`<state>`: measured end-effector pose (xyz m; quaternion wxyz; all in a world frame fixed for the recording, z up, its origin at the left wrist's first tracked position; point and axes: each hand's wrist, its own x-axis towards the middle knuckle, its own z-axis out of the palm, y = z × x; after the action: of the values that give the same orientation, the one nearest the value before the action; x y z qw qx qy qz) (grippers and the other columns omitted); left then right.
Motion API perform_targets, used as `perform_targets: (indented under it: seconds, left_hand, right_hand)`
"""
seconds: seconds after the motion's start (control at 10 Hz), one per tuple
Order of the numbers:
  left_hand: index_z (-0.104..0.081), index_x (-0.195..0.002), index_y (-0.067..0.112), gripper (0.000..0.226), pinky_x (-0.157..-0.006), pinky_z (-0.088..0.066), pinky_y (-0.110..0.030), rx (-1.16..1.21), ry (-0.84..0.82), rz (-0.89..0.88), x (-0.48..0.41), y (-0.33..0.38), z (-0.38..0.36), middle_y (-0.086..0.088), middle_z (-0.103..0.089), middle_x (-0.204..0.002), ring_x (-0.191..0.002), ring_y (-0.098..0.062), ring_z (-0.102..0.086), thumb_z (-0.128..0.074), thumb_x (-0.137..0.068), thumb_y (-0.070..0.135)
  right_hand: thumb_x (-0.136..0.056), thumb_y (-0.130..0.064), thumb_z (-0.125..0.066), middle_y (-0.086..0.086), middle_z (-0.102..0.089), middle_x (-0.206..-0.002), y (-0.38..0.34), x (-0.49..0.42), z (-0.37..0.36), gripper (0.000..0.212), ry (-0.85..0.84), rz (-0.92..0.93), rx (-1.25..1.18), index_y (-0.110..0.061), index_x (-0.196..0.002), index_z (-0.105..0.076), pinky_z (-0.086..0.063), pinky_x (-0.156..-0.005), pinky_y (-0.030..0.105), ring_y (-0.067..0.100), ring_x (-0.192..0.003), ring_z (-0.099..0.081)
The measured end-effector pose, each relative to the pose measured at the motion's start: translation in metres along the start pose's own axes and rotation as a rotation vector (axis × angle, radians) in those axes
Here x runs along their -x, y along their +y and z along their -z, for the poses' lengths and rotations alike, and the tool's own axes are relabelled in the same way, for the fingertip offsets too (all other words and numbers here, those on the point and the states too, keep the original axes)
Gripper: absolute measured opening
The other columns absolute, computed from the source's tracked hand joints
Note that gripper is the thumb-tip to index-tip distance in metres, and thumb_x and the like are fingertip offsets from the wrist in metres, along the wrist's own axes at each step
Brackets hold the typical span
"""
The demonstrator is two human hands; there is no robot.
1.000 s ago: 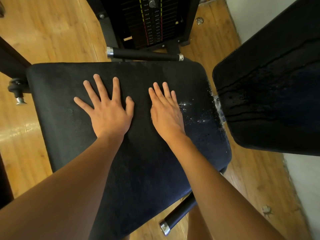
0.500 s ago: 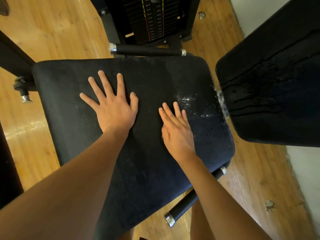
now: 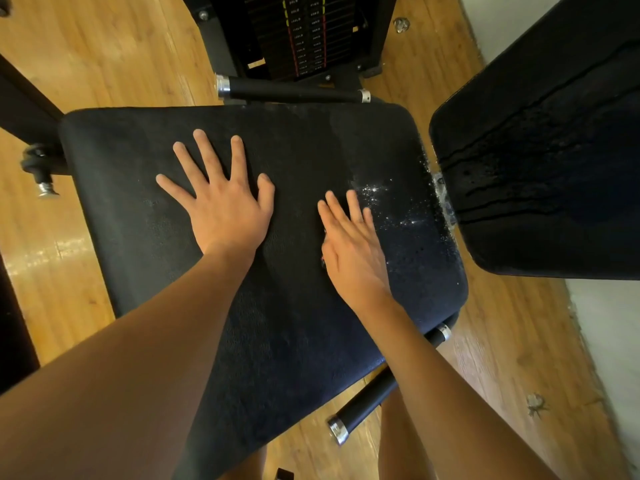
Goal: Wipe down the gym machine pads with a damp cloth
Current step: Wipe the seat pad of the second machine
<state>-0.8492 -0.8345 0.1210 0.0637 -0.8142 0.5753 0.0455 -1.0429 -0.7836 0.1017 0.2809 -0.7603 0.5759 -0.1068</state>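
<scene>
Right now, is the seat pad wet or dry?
Partly wet: the seat pad shows glistening droplets beside the right hand; elsewhere, cannot tell.

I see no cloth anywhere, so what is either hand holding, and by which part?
Nothing: left hand and right hand lie flat, open, on the seat pad.

Both bare hands lie flat on the black, textured seat pad [image 3: 294, 341], left hand [image 3: 225, 206] with fingers spread, right hand [image 3: 349, 247] beside glistening white specks [image 3: 388, 206].
</scene>
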Motion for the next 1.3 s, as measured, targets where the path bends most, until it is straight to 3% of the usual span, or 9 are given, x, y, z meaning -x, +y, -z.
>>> perform_targets:
  seconds: [0.2, 0.4, 0.6, 0.9, 1.3]
  left_hand:
    - [-0.017, -0.163, 0.028, 0.067, -0.116, -0.001, -0.077, -0.001, 0.005, -0.001, 0.001, -0.001, 0.001, -0.018, 0.0, -0.17, -0.155, -0.047, 0.004, -0.023, -0.103, 0.057]
    - [-0.018, -0.163, 0.029, 0.067, -0.116, -0.001, -0.076, 0.006, 0.01, -0.002, 0.001, -0.001, 0.0, -0.018, -0.001, -0.17, -0.155, -0.046, 0.003, -0.023, -0.103, 0.057]
    - [-0.019, -0.162, 0.029, 0.067, -0.116, -0.001, -0.077, 0.015, 0.018, -0.009, 0.001, -0.003, -0.001, -0.018, -0.003, -0.17, -0.155, -0.046, 0.003, -0.022, -0.102, 0.058]
    - [-0.02, -0.162, 0.028, 0.068, -0.115, -0.002, -0.077, 0.007, 0.02, -0.012, 0.001, -0.003, -0.002, -0.019, -0.003, -0.17, -0.155, -0.047, 0.002, -0.02, -0.103, 0.062]
    - [-0.02, -0.162, 0.029, 0.068, -0.115, -0.001, -0.076, 0.017, 0.029, -0.012, 0.0, -0.001, -0.002, -0.018, -0.003, -0.17, -0.155, -0.046, 0.002, -0.021, -0.103, 0.062]
  right_hand:
    - [-0.103, -0.02, -0.029, 0.005, -0.039, -0.162, 0.001, 0.015, -0.002, 0.054, -0.001, 0.008, -0.024, -0.009, -0.152, -0.045, -0.012, -0.128, 0.048, 0.031, -0.156, -0.017]
    - [-0.104, -0.012, -0.042, 0.003, -0.033, -0.165, 0.001, -0.022, 0.001, 0.051, 0.019, 0.016, -0.016, -0.011, -0.155, -0.04, -0.007, -0.129, 0.047, 0.029, -0.158, -0.01]
    - [-0.105, -0.014, -0.043, 0.003, -0.03, -0.167, -0.001, -0.038, 0.0, 0.053, 0.043, -0.006, 0.01, -0.012, -0.157, -0.036, -0.003, -0.129, 0.044, 0.029, -0.158, -0.009]
    - [-0.102, -0.022, -0.028, 0.001, -0.033, -0.165, 0.014, 0.03, 0.0, 0.055, -0.021, 0.056, 0.023, -0.012, -0.155, -0.041, -0.006, -0.129, 0.045, 0.025, -0.157, -0.008]
    - [-0.106, -0.014, -0.041, 0.001, -0.024, -0.169, 0.002, -0.046, 0.004, 0.054, 0.03, 0.001, 0.038, -0.013, -0.159, -0.032, 0.002, -0.128, 0.04, 0.026, -0.159, -0.004]
